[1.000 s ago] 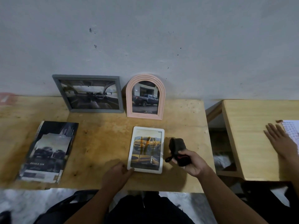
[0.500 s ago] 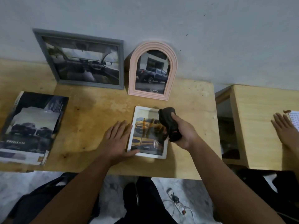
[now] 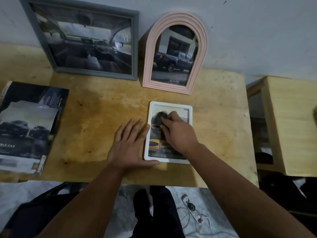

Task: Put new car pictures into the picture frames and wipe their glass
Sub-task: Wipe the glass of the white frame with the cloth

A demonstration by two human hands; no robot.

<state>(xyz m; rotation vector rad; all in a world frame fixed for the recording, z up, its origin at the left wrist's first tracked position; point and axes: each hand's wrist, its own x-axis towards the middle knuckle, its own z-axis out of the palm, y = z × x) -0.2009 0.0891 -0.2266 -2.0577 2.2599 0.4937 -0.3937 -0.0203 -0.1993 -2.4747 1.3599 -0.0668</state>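
The white frame [image 3: 169, 133] lies flat near the bench's [image 3: 106, 107] front edge, long axis running front to back. The right hand [image 3: 178, 133], grip closed on the dark cloth [image 3: 159, 118], works the far end, so unwiped glass lies toward the front. The left hand [image 3: 130, 145], open and flat, pins the frame's left edge.

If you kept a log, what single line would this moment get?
step: wiping glass | right hand: pressing dark cloth on white frame | left hand: flat, steadying frame's left edge | grey, pink frames: against wall
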